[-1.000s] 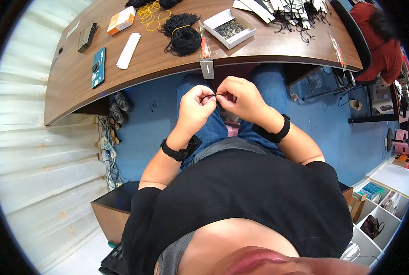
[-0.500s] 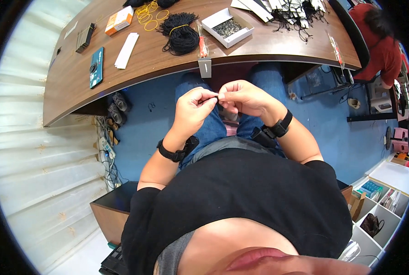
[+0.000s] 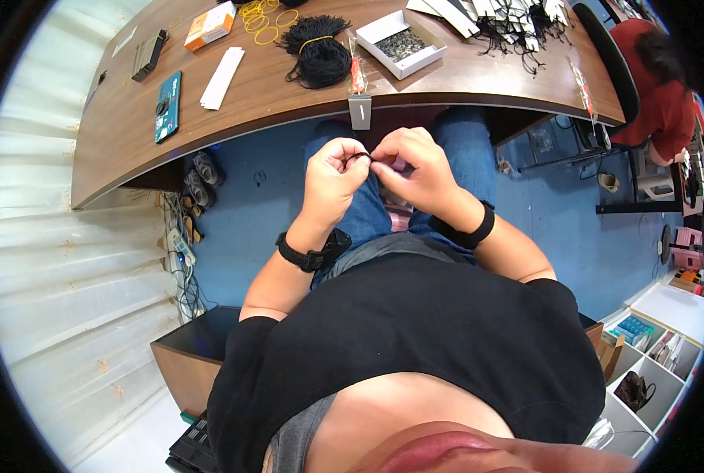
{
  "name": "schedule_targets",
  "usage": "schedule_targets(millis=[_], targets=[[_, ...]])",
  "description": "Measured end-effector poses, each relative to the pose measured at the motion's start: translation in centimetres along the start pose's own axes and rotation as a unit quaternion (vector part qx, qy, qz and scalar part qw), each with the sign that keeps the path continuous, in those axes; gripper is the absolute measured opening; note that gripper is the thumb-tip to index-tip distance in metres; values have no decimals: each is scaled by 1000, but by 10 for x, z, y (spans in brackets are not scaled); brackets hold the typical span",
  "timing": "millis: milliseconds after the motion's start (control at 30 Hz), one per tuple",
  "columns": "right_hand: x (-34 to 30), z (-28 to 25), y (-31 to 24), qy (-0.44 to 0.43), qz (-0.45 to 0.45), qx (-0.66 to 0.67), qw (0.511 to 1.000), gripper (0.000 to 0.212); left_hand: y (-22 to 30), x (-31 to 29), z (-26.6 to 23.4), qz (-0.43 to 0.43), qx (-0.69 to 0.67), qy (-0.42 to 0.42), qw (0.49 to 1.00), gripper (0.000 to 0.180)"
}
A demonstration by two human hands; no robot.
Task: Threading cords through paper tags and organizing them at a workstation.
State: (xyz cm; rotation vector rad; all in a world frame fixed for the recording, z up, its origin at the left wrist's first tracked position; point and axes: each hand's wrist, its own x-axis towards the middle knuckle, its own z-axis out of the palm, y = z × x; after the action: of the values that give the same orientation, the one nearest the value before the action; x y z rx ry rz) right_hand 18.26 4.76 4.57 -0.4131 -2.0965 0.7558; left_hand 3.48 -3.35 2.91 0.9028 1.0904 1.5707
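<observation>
My left hand is closed, its thumb and forefinger pinching a short black cord in front of the desk edge, above my lap. My right hand is closed too, with its fingertips gripping the cord's other side, close against the left ones. Only a small dark curve of cord shows; the fingers hide the rest. Beyond the hands, a grey tag hangs at the desk edge. A bundle of black cords tied with a yellow band lies on the desk.
On the brown desk are a white box of small pieces, white tags with black strings, white strips, yellow rubber bands, an orange box and a teal box. A person in red sits at the right.
My right hand has turned, with its wrist rolled over and its knuckles higher. A little more of the black cord now shows between the fingertips. The view has shifted slightly.
</observation>
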Motion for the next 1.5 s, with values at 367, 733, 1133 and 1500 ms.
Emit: schedule_targets(millis=[367,733,1133,1500], targets=[[-9,19,-2,64,320,382,864,7,1,8,-6,-217,-289,-60,930,9],[-9,5,-5,74,86,59,992,16,4,9,1,-219,-275,-44,935,7],[-9,3,-4,66,219,162,960,7,3,-1,9,-69,-2,19,997,9],[-12,-1,-7,106,115,61,986,9,4,-9,18,60,73,60,994,10]])
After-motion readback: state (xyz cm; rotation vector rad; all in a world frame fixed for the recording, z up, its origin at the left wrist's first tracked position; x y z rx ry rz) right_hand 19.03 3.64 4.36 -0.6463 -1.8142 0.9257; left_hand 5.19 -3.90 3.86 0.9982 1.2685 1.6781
